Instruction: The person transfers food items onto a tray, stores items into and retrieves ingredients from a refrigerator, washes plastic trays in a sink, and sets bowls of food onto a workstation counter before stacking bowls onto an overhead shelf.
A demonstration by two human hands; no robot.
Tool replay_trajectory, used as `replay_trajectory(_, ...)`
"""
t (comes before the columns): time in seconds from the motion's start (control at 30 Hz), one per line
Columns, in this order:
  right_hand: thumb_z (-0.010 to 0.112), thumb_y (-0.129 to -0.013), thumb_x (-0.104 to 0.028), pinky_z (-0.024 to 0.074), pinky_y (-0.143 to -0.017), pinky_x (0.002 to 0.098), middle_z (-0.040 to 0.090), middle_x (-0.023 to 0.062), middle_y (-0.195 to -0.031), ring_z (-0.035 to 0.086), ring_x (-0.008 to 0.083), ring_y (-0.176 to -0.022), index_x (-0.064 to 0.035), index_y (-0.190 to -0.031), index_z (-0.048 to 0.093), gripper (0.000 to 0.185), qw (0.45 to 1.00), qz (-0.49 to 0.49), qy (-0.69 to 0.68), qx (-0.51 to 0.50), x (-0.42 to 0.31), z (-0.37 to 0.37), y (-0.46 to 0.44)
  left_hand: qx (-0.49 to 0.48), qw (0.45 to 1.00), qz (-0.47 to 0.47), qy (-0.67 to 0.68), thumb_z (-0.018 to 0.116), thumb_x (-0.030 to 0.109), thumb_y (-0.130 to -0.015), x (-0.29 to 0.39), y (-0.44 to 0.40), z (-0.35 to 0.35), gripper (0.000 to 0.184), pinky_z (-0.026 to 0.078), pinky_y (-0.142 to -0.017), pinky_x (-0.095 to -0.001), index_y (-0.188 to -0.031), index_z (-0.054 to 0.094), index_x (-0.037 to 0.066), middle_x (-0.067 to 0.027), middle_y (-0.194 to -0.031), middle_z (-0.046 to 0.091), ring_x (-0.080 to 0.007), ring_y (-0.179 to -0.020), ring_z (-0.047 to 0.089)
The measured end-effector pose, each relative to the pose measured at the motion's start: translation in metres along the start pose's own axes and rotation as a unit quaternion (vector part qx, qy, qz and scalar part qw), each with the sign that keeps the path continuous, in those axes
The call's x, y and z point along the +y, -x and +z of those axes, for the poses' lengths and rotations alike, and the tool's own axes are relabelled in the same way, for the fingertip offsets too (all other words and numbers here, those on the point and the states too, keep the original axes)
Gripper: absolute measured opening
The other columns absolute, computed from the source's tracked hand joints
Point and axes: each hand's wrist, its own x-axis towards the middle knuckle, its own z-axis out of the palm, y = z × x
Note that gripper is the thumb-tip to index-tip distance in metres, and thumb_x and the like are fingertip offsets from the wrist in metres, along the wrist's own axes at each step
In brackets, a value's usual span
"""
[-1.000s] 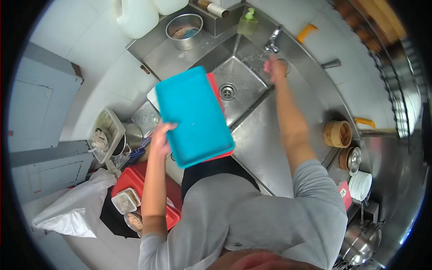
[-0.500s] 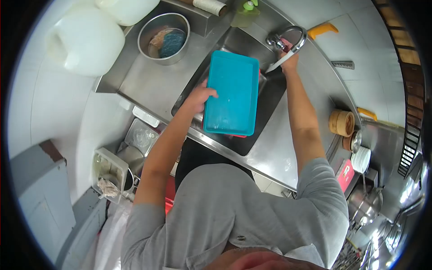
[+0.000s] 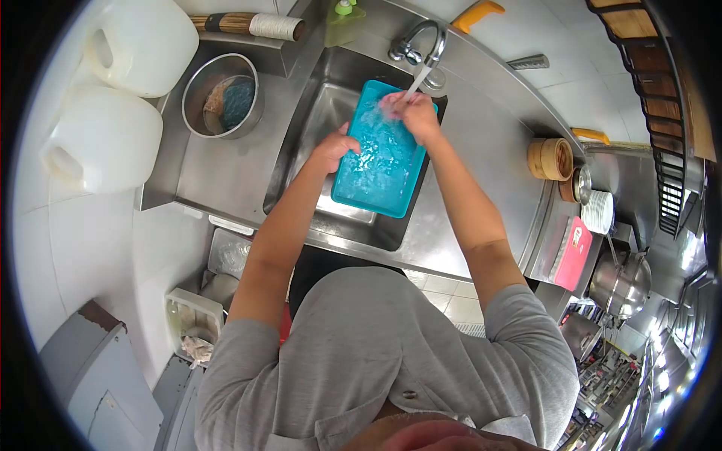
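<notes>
A teal rectangular tray (image 3: 380, 169) is held over the sink (image 3: 307, 113), with water splashing across its inside. My left hand (image 3: 336, 149) is closed on the tray's left rim, thumb over the edge. Under the running stream, my right hand (image 3: 415, 116) reaches into the tray's upper right corner. Its fingers are blurred by motion and water, so their pose and anything in them cannot be made out. Water falls from the curved metal faucet (image 3: 434, 46) just above that hand.
A round metal pot (image 3: 254, 113) holding blue and tan scrubbing material stands left of the sink. White jugs (image 3: 113, 143) and a bamboo brush (image 3: 226, 24) are beyond it. Bamboo steamers (image 3: 547, 158) and white plates (image 3: 598, 212) sit at the right.
My right hand has left the faucet and moved down into the tray. Water now runs into the tray, not beside it. The red edge seen under the tray no longer shows.
</notes>
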Motion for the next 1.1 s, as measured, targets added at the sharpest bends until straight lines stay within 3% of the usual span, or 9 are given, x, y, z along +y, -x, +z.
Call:
replay_trajectory(0.07, 0.068, -0.084, -0.001, 0.0572, -0.074, 0.0342, 0.072, 0.0099, -0.091, 0.069, 0.0181, -0.081, -0.0014, -0.104, 0.069, 0.021, 0.986, -0.083, 0.125, 0.073, 0.007, 0.011, 0.015, 0.006, 1.000, -0.002, 0.005, 0.058, -0.009, -0.064, 0.000, 0.001, 0.009, 0.073, 0.055, -0.087, -0.0437, -0.134, 0.045, 0.009, -0.0106, -0.111, 0.061, -0.0272, -0.100, 0.064)
replay_trajectory(0.17, 0.067, -0.087, -0.009, 0.0577, -0.066, 0.0325, 0.071, 0.0118, -0.082, 0.069, 0.0184, -0.073, 0.0013, -0.100, 0.069, 0.017, 0.968, 0.103, -0.169, -0.156, 0.014, 0.026, 0.048, 0.016, 1.000, 0.017, 0.006, 0.058, -0.009, -0.065, 0.005, 0.000, 0.013, 0.070, 0.055, -0.084, -0.0436, -0.132, 0.046, 0.009, -0.0098, -0.107, 0.062, -0.0276, -0.095, 0.065)
replay_trajectory(0.3, 0.067, -0.088, -0.012, 0.0566, -0.062, 0.0321, 0.070, 0.0103, -0.078, 0.068, 0.0183, -0.069, 0.0012, -0.094, 0.068, 0.015, 0.980, 0.142, -0.073, -0.120, 0.015, 0.009, 0.045, 0.077, 0.995, 0.059, -0.034, 0.058, -0.007, -0.068, -0.011, -0.007, -0.004, 0.064, 0.056, -0.083, -0.0423, -0.130, 0.047, 0.006, -0.0121, -0.105, 0.063, -0.0259, -0.091, 0.066)
replay_trajectory(0.43, 0.069, -0.087, -0.015, 0.0543, -0.060, 0.0348, 0.069, 0.0118, -0.073, 0.067, 0.0215, -0.065, -0.0004, -0.092, 0.067, 0.016, 0.991, -0.099, 0.086, -0.015, -0.042, 0.052, 0.030, 0.287, 0.822, 0.147, -0.470, 0.057, 0.006, -0.078, -0.024, -0.018, -0.009, 0.052, 0.054, -0.083, -0.0455, -0.129, 0.049, 0.003, -0.0211, -0.111, 0.065, -0.0326, -0.094, 0.067)
replay_trajectory(0.6, 0.070, -0.085, -0.015, 0.0535, -0.068, 0.0386, 0.069, 0.0143, -0.090, 0.067, 0.0273, -0.075, -0.0039, -0.096, 0.068, 0.016, 0.883, -0.422, 0.196, -0.064, -0.145, 0.159, 0.006, 0.228, 0.619, 0.153, -0.736, 0.053, 0.019, -0.088, -0.013, 0.044, 0.031, 0.040, 0.053, -0.082, -0.0498, -0.124, 0.055, 0.002, -0.0238, -0.117, 0.062, -0.0379, -0.095, 0.067)
replay_trajectory(0.67, 0.071, -0.084, -0.016, 0.0542, -0.078, 0.0419, 0.069, 0.0153, -0.103, 0.068, 0.0318, -0.089, -0.0032, -0.100, 0.068, 0.021, 0.841, -0.446, 0.288, -0.103, -0.151, 0.215, -0.026, 0.175, 0.607, 0.219, -0.744, 0.048, 0.019, -0.092, -0.012, 0.058, 0.045, 0.038, 0.054, -0.081, -0.0486, -0.126, 0.056, 0.004, -0.0205, -0.123, 0.061, -0.0355, -0.094, 0.067)
replay_trajectory(0.77, 0.069, -0.078, -0.009, 0.0545, -0.087, 0.0395, 0.069, 0.0189, -0.107, 0.067, 0.0341, -0.098, -0.0030, -0.102, 0.071, 0.025, 0.774, -0.301, 0.505, -0.235, -0.171, 0.273, -0.043, 0.305, 0.496, 0.490, -0.648, 0.046, 0.023, -0.095, -0.018, 0.075, 0.054, 0.039, 0.054, -0.081, -0.0469, -0.129, 0.056, 0.007, -0.0146, -0.124, 0.064, -0.0349, -0.096, 0.067)
replay_trajectory(0.87, 0.071, -0.075, -0.008, 0.0537, -0.091, 0.0415, 0.069, 0.0199, -0.109, 0.067, 0.0349, -0.102, -0.0018, -0.104, 0.071, 0.030, 0.720, -0.244, 0.591, -0.268, -0.163, 0.310, -0.053, 0.309, 0.490, 0.491, -0.650, 0.045, 0.028, -0.096, -0.014, 0.081, 0.034, 0.042, 0.052, -0.087, -0.0472, -0.131, 0.054, 0.007, -0.0139, -0.123, 0.065, -0.0360, -0.104, 0.065)
replay_trajectory(1.1, 0.064, -0.073, -0.012, 0.0523, -0.084, 0.0494, 0.067, 0.0242, -0.100, 0.065, 0.0431, -0.092, -0.0019, -0.097, 0.067, 0.027, 0.813, -0.347, 0.392, -0.255, -0.187, 0.281, -0.064, 0.272, 0.887, 0.146, -0.343, 0.056, 0.014, -0.079, -0.011, 0.064, -0.050, 0.062, 0.047, -0.097, -0.0444, -0.137, 0.045, -0.003, -0.0282, -0.123, 0.061, -0.0410, -0.115, 0.060)
